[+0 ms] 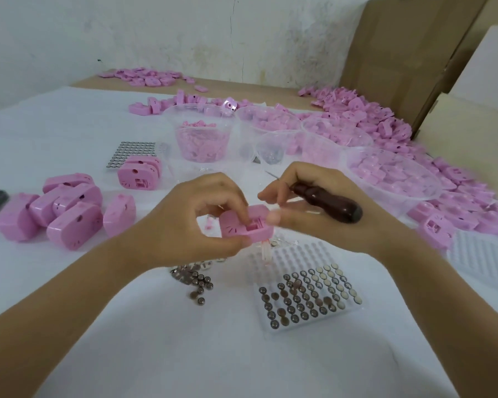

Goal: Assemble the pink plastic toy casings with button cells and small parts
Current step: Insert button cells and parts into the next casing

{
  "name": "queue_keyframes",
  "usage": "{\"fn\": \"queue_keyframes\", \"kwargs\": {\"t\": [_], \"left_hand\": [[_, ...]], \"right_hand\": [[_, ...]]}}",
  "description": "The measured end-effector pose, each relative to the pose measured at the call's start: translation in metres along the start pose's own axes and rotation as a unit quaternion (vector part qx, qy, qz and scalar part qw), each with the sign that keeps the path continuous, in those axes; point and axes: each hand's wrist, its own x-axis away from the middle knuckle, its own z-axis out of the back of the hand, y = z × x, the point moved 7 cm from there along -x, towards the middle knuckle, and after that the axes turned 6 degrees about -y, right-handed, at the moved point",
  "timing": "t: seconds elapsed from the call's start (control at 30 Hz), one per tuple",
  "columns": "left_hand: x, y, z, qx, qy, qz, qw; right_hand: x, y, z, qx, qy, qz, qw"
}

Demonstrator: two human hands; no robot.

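On the white cloth-covered table (184, 354), seen from our head camera, we hold one pink casing (245, 224) just above the surface, between both hands. Our left hand (193, 222) grips it, thumb beneath and fingers curled over its top. Our right hand (308, 208) has its fingers wrapped round a dark-handled awl (325, 201), whose metal tip points away from us, while its thumb touches the casing's right edge.

Just below the casing lies a clear tray of button cells (308, 297), with loose button cells (197, 281) to its left. A cluster of closed pink casings (61, 208) sits well to the left, and clear plastic tubs (202, 136) of pink parts stand behind the hands. A long heap of pink shells (371, 116) runs along the right side.

Behind the table rises a whitewashed wall (156, 33) (stained and cracked), and cardboard boxes (400, 53) lean at the right.
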Motion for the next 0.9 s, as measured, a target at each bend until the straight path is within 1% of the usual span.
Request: {"fn": "queue_keyframes", "kwargs": {"t": [0.03,0.07,0.13,0.2,0.27,0.33,0.5,0.6,0.9], "left_hand": [[0.004,-0.003,-0.002,0.006,-0.003,0.005,1.0],[0.007,-0.006,-0.004,0.005,-0.008,0.009,1.0],[0.012,-0.01,-0.01,-0.008,-0.021,0.011,1.0],[0.014,-0.011,-0.015,-0.018,-0.036,0.011,0.999],[0.016,-0.013,-0.019,-0.025,-0.045,0.013,0.999],[0.018,-0.015,-0.021,-0.036,-0.053,0.015,0.998],[0.023,-0.019,-0.024,-0.06,-0.088,0.022,0.994],[0.023,-0.02,-0.026,-0.057,-0.098,0.027,0.993],[0.021,-0.023,-0.027,-0.04,-0.124,0.04,0.991]], "right_hand": [[0.002,0.001,0.001,-0.006,0.032,-0.002,0.999],[0.004,0.005,0.003,-0.04,0.067,0.0,0.997],[0.009,0.016,0.003,-0.173,0.119,0.002,0.978],[0.013,0.027,-0.006,-0.283,0.119,-0.007,0.952],[0.016,0.033,-0.02,-0.325,0.087,-0.02,0.942],[0.016,0.037,-0.03,-0.335,0.062,-0.027,0.94],[0.016,0.044,-0.041,-0.307,0.026,-0.037,0.951],[0.018,0.046,-0.046,-0.314,0.003,-0.046,0.948],[0.018,0.05,-0.054,-0.311,-0.026,-0.065,0.948]]}}
